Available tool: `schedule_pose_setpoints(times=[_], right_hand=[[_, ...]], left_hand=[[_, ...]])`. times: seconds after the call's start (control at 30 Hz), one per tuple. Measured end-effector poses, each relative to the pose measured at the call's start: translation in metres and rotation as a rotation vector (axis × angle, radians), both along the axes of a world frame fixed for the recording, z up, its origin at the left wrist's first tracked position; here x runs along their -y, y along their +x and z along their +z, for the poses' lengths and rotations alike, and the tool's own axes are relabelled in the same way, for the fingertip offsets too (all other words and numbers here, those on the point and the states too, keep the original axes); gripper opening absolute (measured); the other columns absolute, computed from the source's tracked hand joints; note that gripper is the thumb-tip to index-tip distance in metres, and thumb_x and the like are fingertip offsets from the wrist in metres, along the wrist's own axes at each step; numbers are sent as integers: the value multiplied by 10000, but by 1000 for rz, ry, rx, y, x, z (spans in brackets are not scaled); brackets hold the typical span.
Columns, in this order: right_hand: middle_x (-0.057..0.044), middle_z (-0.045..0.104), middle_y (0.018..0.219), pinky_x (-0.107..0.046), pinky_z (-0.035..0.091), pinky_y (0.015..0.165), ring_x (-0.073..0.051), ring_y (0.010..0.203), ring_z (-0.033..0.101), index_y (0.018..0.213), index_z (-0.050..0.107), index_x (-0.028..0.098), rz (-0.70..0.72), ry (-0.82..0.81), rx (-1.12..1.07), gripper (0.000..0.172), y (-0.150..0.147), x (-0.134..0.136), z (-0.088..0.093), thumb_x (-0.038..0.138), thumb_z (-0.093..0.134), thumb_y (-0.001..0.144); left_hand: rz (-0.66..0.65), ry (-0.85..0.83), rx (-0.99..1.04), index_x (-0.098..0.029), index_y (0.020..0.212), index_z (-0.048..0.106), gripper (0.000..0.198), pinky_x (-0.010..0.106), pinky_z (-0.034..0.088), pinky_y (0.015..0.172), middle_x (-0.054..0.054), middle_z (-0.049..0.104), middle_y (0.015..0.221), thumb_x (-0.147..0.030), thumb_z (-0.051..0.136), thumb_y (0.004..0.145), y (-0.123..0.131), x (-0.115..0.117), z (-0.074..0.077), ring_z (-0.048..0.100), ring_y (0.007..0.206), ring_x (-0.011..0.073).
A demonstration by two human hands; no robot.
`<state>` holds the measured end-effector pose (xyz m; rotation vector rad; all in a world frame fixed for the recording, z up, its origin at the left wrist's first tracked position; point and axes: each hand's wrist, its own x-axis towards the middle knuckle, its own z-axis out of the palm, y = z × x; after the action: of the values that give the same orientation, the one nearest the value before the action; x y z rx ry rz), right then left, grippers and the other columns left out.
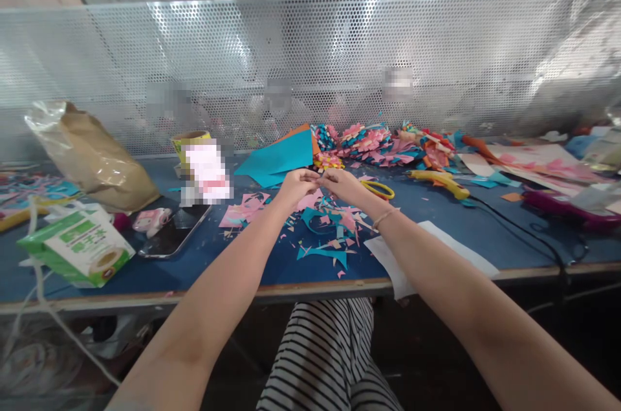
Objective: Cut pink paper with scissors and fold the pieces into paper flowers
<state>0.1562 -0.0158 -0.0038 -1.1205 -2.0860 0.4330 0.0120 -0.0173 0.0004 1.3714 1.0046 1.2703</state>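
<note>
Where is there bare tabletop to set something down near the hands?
Bare blue table lies between the phone and the paper scraps. Another patch lies between the white sheet, the glue gun and the black cable. It is crowded below the left hand and right hand, and along the back by the paper flowers.

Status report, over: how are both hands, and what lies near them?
Fingers of left hand and right hand pinched tip to tip; what they pinch too small to tell. Under them, paper scraps. Beside right hand, yellow scissors.
</note>
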Motion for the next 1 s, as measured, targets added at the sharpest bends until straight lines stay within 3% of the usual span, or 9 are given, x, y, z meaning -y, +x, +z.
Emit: schedule_pose_setpoints(times=[0.77, 1.0], right_hand=[[14, 460, 534, -236, 292, 560, -111, 557, 434, 619, 414, 182, 9, -26, 89, 275, -2, 5, 4, 316, 371, 855], [-3, 482, 594, -238, 286, 563, -117, 589, 444, 654, 441, 181, 17, 90, 185, 232, 0, 1, 0, 309, 388, 841]], left_hand=[[9, 68, -104, -115, 666, 561, 160, 239, 416, 552, 0, 556, 560, -13, 549, 543, -1, -5, -5, 502, 503, 82], [74, 383, -463, -133, 679, 609, 182, 252, 420, 625, 19, 601, 650, -42, 534, 541, -5, -10, -10, 536, 615, 118]])
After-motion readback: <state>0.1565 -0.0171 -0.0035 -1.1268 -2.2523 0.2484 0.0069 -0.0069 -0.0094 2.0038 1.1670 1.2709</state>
